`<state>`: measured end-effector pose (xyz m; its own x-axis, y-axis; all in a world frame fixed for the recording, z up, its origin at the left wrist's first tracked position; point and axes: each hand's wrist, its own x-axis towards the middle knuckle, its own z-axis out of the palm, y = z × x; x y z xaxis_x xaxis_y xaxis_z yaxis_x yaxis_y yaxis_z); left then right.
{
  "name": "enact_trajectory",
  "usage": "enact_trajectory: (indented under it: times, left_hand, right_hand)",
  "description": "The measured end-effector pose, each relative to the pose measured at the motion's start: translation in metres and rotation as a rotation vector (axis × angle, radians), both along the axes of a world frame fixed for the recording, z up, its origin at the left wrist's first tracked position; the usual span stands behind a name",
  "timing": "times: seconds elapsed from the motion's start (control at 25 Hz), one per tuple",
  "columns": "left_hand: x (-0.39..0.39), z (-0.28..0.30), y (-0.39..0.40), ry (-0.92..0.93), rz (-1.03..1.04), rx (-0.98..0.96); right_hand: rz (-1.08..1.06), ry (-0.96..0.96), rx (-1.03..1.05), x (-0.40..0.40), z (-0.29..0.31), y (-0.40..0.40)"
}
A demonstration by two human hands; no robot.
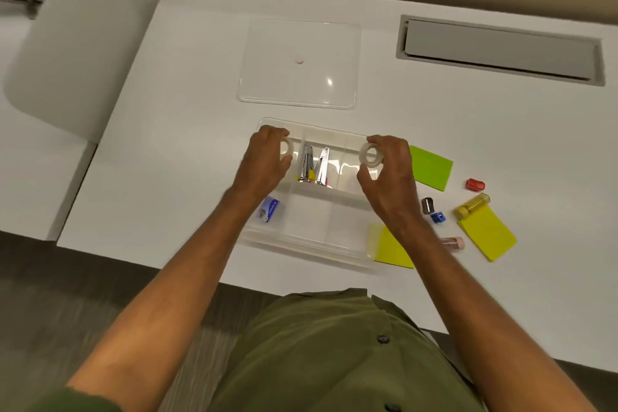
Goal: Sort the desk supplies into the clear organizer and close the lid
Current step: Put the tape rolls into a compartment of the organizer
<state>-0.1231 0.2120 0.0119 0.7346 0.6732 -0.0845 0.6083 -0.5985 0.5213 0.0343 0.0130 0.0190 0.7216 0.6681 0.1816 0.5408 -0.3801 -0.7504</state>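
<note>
The clear organizer lies open on the white desk, and its clear lid lies flat behind it. My left hand holds a clear tape roll over the organizer's far left compartment. My right hand holds a second tape roll over the far right compartment. Two metal staplers lie in the far middle compartment. A blue staple box sits in the near left compartment.
Right of the organizer lie a green sticky pad, two yellow sticky pads, a red sharpener, a dark sharpener, a blue sharpener, a yellow tube and a pink tube. A grey cable hatch sits at the back right.
</note>
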Motion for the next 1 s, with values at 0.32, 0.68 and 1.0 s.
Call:
enact_trajectory:
  times: [0.32,0.68,1.0]
  left_hand:
    - [0.001,-0.031,0.013,0.241,-0.107,-0.015]
    - [-0.027,-0.022,-0.002,0.015,0.027,0.161]
    - [-0.049,-0.024,-0.005,-0.015,0.3,-0.163]
  right_hand:
    - [0.103,0.067,-0.091,-0.012,-0.01,0.018]
    - [0.268,0.128,-0.131,-0.021,0.002,0.07]
    - [0.543,-0.197,-0.338,-0.055,-0.018,0.139]
